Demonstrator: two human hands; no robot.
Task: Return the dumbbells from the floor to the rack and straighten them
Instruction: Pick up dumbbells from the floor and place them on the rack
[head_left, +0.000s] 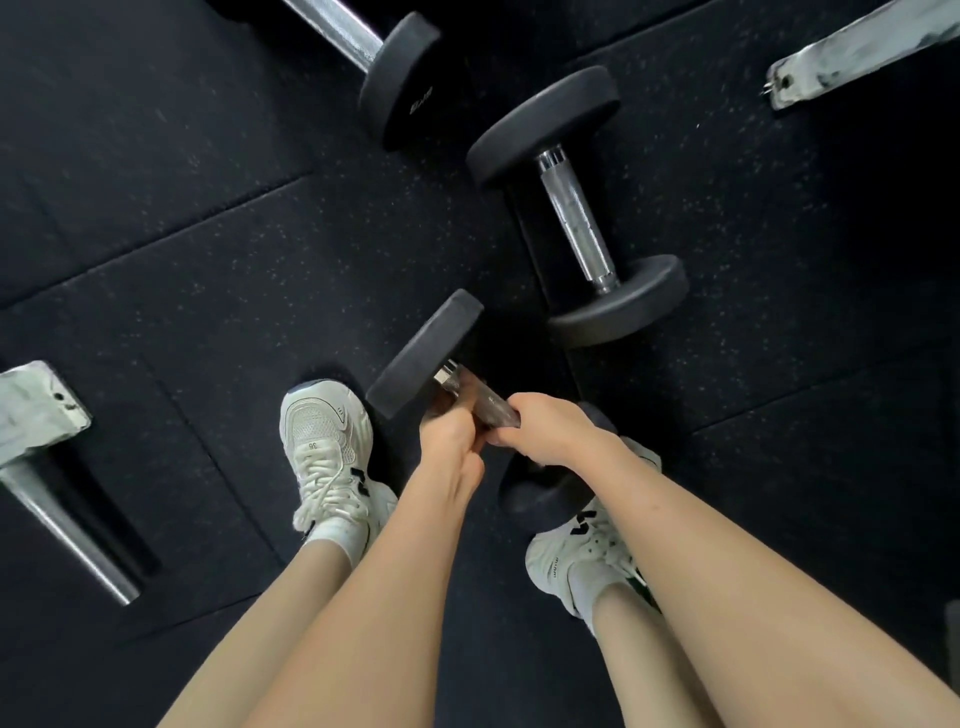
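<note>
Black rubber floor (208, 270) | lower centre: our left hand (451, 441) and right hand (551, 431) both wrap the steel handle of one dumbbell (426, 356), sharing its weight, we judge | second dumbbell (576, 218) lies upper right, waiting.

The number 36 is printed on the tongue of the white left sneaker (327, 457). Pale lettering on the black weight plate (402, 83) and tiny print on the right sneaker (582, 556) are too blurred to read.
</note>
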